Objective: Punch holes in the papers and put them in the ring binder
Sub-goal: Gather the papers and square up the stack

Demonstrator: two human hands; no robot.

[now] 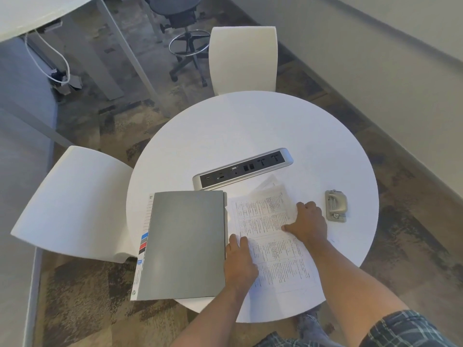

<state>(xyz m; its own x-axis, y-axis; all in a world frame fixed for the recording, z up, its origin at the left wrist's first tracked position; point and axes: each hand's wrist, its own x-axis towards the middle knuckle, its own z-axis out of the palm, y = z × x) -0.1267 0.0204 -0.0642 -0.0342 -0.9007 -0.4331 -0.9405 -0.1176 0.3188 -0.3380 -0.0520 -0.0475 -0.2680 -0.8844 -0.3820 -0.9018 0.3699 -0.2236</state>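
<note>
Your left hand (pixel 239 262) and right hand (pixel 309 221) lie flat, fingers spread, pinning the printed papers (pixel 273 242) to square them; grey ring binder (pixel 184 244) shut alongside, hole punch (pixel 336 205) waiting right.

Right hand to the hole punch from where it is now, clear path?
Probably yes. The right hand rests flat on the papers, and the hole punch lies just beside it on bare table, with nothing between them.

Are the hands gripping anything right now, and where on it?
Nothing is gripped. Both hands lie flat on the printed papers: the left hand on their left edge beside the closed grey binder, the right hand on their right side.
</note>
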